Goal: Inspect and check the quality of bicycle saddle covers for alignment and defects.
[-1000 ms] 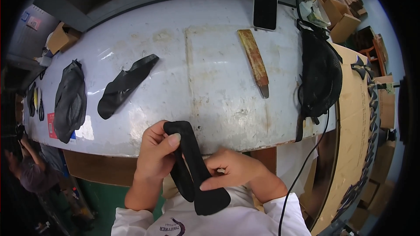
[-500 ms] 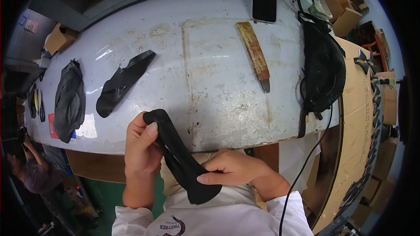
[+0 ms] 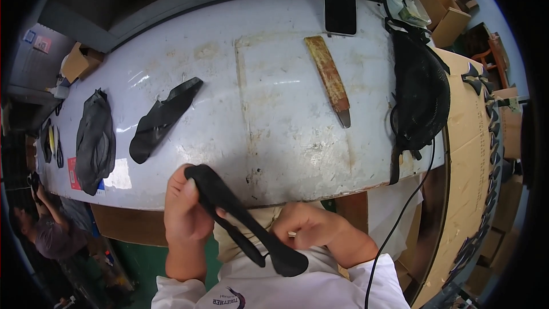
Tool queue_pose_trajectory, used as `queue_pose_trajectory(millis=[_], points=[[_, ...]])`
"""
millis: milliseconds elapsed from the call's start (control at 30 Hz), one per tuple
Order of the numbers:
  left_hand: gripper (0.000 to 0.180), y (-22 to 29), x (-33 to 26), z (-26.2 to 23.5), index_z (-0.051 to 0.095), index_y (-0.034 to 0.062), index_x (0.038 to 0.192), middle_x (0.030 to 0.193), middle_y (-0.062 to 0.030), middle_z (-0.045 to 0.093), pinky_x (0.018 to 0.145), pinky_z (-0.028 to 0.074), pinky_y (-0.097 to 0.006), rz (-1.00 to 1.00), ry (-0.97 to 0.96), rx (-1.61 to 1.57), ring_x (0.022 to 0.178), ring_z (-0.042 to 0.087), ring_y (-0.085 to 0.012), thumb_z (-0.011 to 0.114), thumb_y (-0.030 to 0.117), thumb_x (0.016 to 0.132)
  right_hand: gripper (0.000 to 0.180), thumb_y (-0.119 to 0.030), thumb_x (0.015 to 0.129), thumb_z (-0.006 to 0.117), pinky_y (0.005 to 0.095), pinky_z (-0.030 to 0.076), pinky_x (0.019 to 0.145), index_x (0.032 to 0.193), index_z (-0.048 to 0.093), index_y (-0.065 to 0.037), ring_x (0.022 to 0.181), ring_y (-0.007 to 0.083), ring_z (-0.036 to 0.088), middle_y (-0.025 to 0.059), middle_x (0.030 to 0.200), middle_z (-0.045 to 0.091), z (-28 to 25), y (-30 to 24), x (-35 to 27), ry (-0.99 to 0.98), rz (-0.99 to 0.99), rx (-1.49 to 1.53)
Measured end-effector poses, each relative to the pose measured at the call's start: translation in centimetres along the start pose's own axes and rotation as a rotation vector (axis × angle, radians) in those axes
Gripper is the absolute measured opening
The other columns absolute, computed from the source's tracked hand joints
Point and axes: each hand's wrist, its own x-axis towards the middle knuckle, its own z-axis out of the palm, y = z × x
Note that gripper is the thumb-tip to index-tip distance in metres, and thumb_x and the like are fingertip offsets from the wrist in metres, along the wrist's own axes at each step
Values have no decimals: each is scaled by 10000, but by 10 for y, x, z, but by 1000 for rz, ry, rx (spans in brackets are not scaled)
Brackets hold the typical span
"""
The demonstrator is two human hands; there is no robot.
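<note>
I see the black strip (image 3: 240, 217) running slantwise from my left hand (image 3: 186, 209), clenched round its upper end, down to my right hand (image 3: 309, 226). The right fingers seem to pinch its lower end, though partly hidden.

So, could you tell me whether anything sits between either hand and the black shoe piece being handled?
No, nothing visible does. The left hand grips the upper end of the black shoe piece and the right hand holds its lower end, both in direct contact, just below the white table's near edge.
</note>
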Motion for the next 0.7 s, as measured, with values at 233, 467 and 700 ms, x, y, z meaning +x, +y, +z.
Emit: queue_pose_trajectory(millis=[233, 467, 700], points=[[269, -22, -1, 22, 618, -8, 1062, 1023, -63, 527, 783, 468, -243, -126, -198, 515, 916, 554, -133, 734, 71, 832, 298, -221, 830, 783, 246, 464, 627, 886, 602, 9, 724, 106, 601, 65, 844, 628, 22, -26, 22, 575, -75, -532], [357, -22, -7, 19, 495, 46, 1042, 978, -37, 496, 786, 415, -255, -199, -305, 233, 880, 483, -109, 698, 295, 887, 189, 3, 802, 758, 244, 429, 578, 969, 682, 47, 681, 121, 567, 97, 870, 655, 34, -29, 20, 730, -310, -634], [186, -14, 0, 35, 529, 32, 795, 673, -55, 526, 536, 381, -278, 309, -285, 1024, 579, 479, -141, 560, 116, 957, 172, 36, 825, 729, 239, 429, 636, 976, 663, 84, 769, 117, 567, 103, 898, 656, 33, -30, 15, 655, -178, -451]])
